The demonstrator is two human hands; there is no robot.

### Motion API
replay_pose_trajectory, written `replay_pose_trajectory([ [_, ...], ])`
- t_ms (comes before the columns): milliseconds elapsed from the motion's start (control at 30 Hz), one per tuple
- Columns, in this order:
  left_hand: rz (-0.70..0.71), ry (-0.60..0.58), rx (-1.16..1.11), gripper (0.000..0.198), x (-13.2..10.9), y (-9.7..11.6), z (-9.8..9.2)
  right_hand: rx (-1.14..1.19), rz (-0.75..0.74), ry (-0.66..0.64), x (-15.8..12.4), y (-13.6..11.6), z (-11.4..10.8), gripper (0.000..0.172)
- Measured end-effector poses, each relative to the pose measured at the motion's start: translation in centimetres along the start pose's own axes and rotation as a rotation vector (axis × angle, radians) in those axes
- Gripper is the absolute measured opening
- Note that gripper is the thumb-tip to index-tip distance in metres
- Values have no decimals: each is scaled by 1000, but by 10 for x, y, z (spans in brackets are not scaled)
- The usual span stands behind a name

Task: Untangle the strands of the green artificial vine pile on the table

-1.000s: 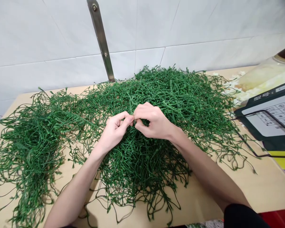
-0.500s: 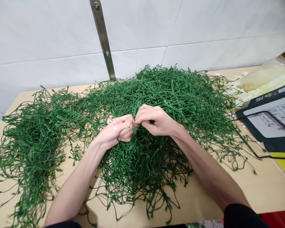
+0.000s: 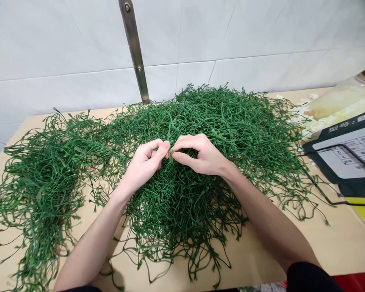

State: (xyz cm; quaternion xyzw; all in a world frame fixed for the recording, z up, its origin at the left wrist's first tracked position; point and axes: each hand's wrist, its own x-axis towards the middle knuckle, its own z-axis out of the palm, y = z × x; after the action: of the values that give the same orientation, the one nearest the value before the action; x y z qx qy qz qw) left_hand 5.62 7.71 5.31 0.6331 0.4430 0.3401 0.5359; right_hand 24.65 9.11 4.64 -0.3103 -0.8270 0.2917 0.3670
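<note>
In the head view, my left hand and my right hand meet fingertip to fingertip over a big heap of thin green artificial plant stems. Between the fingertips is a small bit of green stem, which both hands pinch. The curled fingers hide most of that piece. Below the hands, a dense tangle of stems spreads toward the table's front edge.
Another bundle of stems lies at the left on the wooden table. At the right are a dark printed box, a black wire frame and white flowers. A metal bracket stands at the tiled wall.
My left hand has uncurled from a tighter fist into a thumb-and-finger pinch and risen slightly. My right hand stays nearly in place, its thumb and forefinger a little more extended.
</note>
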Motion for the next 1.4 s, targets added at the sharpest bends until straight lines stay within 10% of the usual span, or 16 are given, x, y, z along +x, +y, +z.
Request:
replay_pose_trajectory([
  [533,18,45,151,35,-1,2,5,-382,-69,87,-2,-6,15,26],
  [833,57,158,-73,35,-1,-7,17,-484,-47,383,-3,-13,34,23],
  [1400,-73,-25,-446,40,2,-10,18,-188,-148,252,-1,3,22,21],
])
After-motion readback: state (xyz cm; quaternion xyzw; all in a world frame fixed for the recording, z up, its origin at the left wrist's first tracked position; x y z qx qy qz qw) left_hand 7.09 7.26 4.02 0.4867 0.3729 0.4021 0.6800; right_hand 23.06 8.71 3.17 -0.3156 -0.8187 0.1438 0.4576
